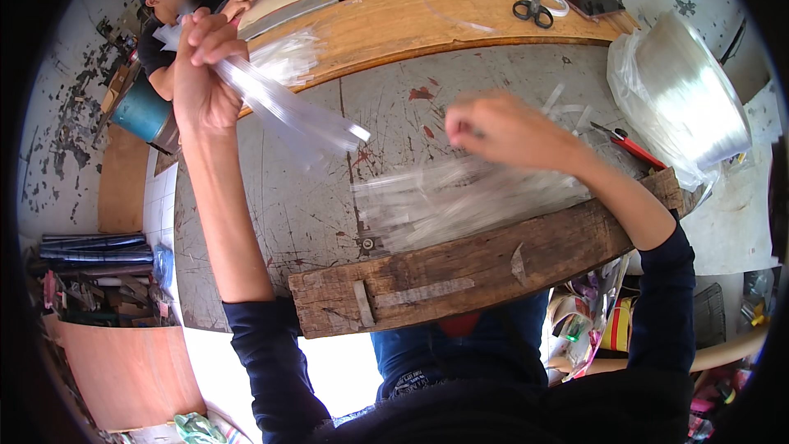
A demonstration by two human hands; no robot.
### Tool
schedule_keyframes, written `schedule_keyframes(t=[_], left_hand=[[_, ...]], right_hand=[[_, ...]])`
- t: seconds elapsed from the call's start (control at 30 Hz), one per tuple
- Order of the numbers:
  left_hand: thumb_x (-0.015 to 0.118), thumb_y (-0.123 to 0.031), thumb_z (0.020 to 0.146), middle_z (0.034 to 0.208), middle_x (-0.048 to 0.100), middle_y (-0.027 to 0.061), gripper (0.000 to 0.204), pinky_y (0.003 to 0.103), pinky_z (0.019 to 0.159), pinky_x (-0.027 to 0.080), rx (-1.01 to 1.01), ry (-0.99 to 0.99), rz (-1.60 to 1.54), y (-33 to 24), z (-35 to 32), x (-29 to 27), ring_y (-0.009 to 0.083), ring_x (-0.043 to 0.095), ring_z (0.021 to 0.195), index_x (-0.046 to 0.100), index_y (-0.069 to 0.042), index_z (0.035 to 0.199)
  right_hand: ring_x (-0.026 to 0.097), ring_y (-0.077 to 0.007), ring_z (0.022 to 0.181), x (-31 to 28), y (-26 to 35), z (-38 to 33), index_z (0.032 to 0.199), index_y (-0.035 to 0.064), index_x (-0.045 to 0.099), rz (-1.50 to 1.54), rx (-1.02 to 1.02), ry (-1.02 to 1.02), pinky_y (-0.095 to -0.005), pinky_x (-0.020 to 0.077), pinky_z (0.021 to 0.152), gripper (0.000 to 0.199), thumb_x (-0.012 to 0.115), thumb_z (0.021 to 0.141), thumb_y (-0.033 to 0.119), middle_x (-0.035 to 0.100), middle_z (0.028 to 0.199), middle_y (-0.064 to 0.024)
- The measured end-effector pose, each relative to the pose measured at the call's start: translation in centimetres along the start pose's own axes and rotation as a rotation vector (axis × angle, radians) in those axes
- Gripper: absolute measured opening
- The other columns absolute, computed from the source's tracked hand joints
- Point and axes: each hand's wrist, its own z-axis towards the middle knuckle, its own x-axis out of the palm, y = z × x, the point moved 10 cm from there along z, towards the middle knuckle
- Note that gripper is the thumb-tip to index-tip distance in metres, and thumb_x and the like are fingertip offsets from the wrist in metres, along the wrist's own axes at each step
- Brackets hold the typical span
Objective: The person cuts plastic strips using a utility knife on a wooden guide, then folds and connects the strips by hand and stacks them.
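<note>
A bundle of clear plastic strips [275,103] is gripped in my raised left hand [210,74]; its loose ends fan out to the right over the table. My right hand [505,131] is above the middle of the grey, scratched table [304,230]. Its fingers look curled closed and a little blurred, and whatever they may hold cannot be made out. Beneath that hand and forearm lies a spread pile of more clear strips [460,205]. A worn wooden plank [444,284] runs along the table's near edge, with my right forearm passing over it.
Red-handled cutters [634,148] and a large roll of clear plastic [686,86] are at the right. Black scissors [534,12], a phone [596,5] and another strip pile [288,56] rest on the wooden board [411,20] behind. A co-worker [168,0] is at the far left.
</note>
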Motion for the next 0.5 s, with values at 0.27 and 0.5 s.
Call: schedule_keyframes(t=[0.27,0.5], left_hand=[[0.053,-0.036,0.086,0.073,0.040,-0.0034,0.043,0.013,0.045,0.029,-0.185,-0.203,0.769,10.4,-0.7,-2.1,0.0003,0.031,0.052,0.046,0.001,0.107],[0.057,-0.031,0.084,0.079,0.048,-0.0031,0.029,0.017,0.052,0.031,-0.233,-0.007,0.990,13.7,-1.5,-0.5,0.0024,0.033,0.059,0.056,-0.005,0.096]], right_hand=[[0.060,-0.0129,0.063,-5.9,-2.7,-0.4,0.083,-0.0037,0.056,0.776,0.197,-0.462,-0.0227,0.0501,0.057,0.020,0.057,0.084,0.017,0.060,0.074,-0.0091],[0.060,-0.0135,0.063,-3.2,-1.1,-0.4,0.082,-0.0042,0.056,0.901,0.275,-0.342,-0.0237,0.0506,0.054,0.021,0.059,0.082,0.017,0.060,0.072,-0.0091]])
